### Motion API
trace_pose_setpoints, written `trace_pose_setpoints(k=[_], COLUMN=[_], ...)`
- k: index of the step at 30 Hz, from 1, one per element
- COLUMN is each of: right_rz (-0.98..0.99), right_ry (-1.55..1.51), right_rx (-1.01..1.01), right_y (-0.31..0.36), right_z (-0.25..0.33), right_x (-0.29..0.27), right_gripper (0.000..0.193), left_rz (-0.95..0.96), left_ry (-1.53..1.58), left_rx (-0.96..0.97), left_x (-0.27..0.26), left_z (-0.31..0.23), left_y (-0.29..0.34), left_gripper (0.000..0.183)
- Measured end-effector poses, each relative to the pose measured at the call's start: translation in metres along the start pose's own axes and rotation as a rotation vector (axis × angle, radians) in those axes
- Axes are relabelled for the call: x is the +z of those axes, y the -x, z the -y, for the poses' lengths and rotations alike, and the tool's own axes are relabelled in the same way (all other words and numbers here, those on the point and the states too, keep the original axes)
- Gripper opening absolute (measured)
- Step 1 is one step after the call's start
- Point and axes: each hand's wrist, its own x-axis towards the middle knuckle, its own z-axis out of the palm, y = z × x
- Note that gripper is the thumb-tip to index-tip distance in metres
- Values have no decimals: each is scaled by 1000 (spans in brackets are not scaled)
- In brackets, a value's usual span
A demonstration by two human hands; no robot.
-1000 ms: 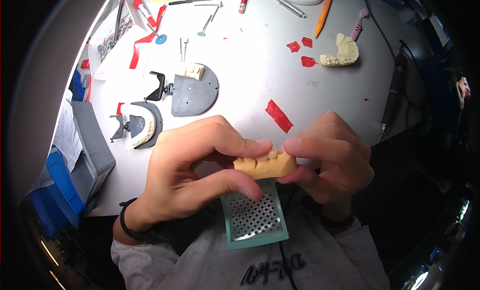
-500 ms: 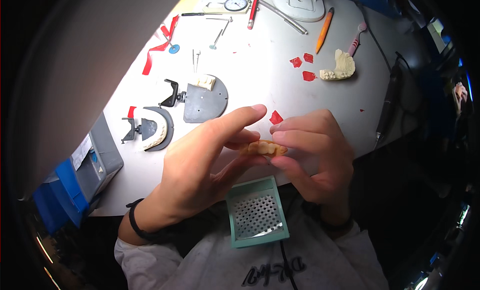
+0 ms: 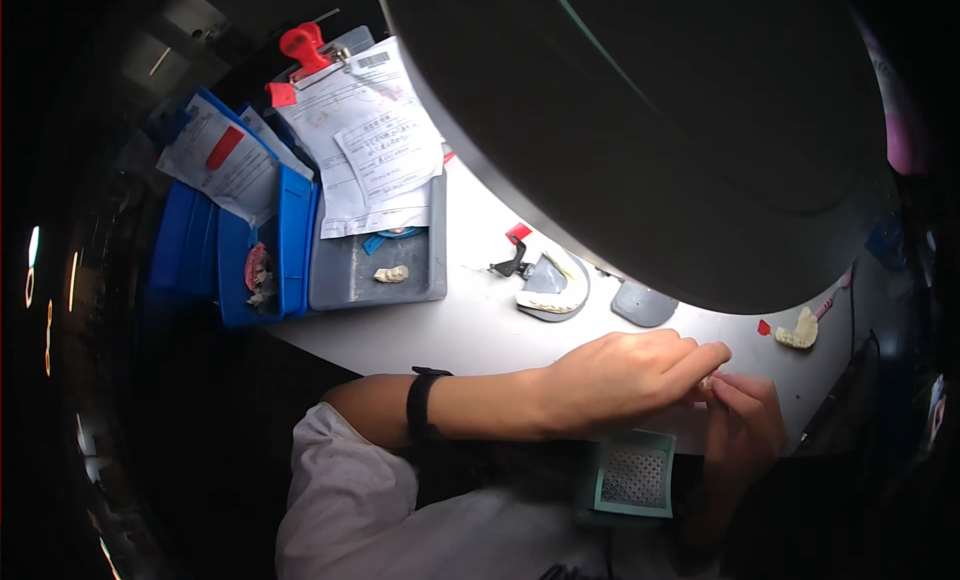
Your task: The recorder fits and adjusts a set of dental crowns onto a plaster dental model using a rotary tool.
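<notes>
My left hand is closed, its fingertips pinched on a small tan dental cast piece. My right hand grips the same piece from the other side. Fingers cover nearly all of it; the half-second-old view shows its row of teeth better. Just below the hands sits a green tray with a perforated metal plate. Beyond my left hand, a white dental arch model stands on a grey base with a black hinge. A second grey base is partly hidden by the lamp. Right of that lies a cream jaw cast.
A large dark lamp head blocks much of the upper right. On the left stand a grey bin holding a small cast and papers under a red clip, and blue bins. A red wax scrap lies near the jaw cast.
My view has swung to the left, bringing the bins and papers in and putting the lamp over the tools. Both hands still hold the cast piece, now lower right in view.
</notes>
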Motion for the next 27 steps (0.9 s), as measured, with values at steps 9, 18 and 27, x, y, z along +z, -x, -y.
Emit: trace_pose_setpoints(k=[9, 18, 27], right_rz=[-158, -140, -142], right_ry=[236, -40, 2], right_rx=[44, 297, 283], right_y=[10, 16, 17], right_z=[-44, -57, -56], right_x=[-29, -28, -32], right_gripper=[14, 13, 14], left_rz=[-265, -374, -120], left_ry=[-218, -637, -839], left_rx=[9, -813, -1055], left_x=[-74, -202, -190], left_z=[-8, 9, 29], left_y=[17, 122, 108], left_gripper=[23, 10, 12])
